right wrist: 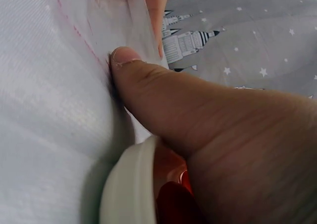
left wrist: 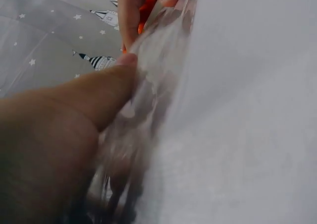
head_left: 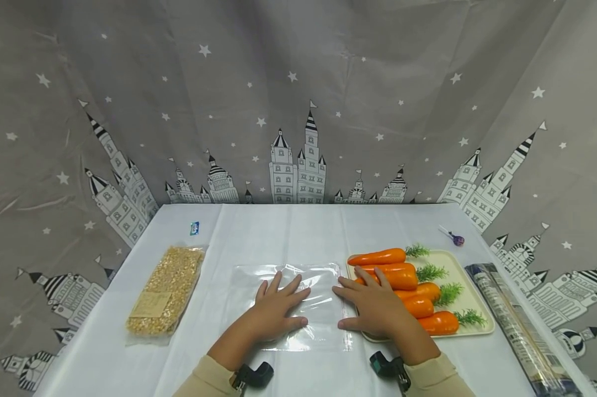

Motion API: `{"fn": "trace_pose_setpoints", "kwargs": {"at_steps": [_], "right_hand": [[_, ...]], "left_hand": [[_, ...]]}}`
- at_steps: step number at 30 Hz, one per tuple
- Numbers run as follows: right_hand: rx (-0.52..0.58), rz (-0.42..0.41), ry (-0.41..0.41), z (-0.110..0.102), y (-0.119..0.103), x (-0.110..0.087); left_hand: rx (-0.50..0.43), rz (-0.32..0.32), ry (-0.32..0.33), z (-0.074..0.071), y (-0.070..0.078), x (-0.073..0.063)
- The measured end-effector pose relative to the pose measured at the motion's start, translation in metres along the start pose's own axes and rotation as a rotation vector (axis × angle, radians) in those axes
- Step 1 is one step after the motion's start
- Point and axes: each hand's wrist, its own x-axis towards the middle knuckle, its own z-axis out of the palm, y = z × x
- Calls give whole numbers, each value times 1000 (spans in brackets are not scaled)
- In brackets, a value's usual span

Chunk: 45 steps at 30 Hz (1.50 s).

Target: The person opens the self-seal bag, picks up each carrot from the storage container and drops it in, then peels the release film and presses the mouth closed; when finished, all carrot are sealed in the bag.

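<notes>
A clear plastic bag (head_left: pixel 320 333) lies flat on the white table in front of me. My left hand (head_left: pixel 275 313) rests on it with fingers spread; in the left wrist view, the thumb touches the shiny film (left wrist: pixel 153 80). My right hand (head_left: pixel 378 306), fingers also spread, is at the bag's right edge and overlaps the left side of a cream tray (head_left: pixel 459 267). Several orange carrots (head_left: pixel 440 323) with green tops lie in that tray, some partly hidden by this hand. The right wrist view shows the right thumb (right wrist: pixel 158 92) on the bag's edge, beside the tray's rim (right wrist: pixel 126 189).
A packed bag of yellow grain (head_left: pixel 171 281) with a paper label lies at left, a small blue packet (head_left: pixel 194 228) behind it. A purple lollipop (head_left: pixel 457 240) sits at back right. Along the right edge runs a long clear-wrapped pack (head_left: pixel 519 325). Behind hangs a grey curtain (head_left: pixel 249 60).
</notes>
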Motion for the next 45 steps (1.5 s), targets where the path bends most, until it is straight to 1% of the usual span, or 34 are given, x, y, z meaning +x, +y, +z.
{"fn": "trace_pose_setpoints", "kwargs": {"at_steps": [6, 12, 17, 21, 25, 30, 33, 37, 45], "right_hand": [[-7, 8, -7, -3, 1, 1], [17, -12, -2, -1, 4, 1], [51, -28, -8, 2, 4, 0], [70, -30, -18, 2, 3, -2], [81, -28, -13, -1, 2, -2], [98, -23, -4, -1, 4, -1], [106, -11, 2, 3, 5, -1], [128, -11, 26, 4, 5, -2], [172, -52, 145, -4, 6, -2]], "left_hand": [[2, 10, 10, 0, -5, 2], [-61, -4, 29, 0, -4, 1], [-127, -47, 74, 2, 0, -3], [-142, -57, 121, 5, 1, -4], [-151, -43, 156, 6, 0, -4], [-162, -31, 165, 3, -1, -2], [-173, -20, 156, 1, -1, -2], [-190, -9, 156, 2, -2, -2], [-207, 0, 176, 6, -6, -1]]}}
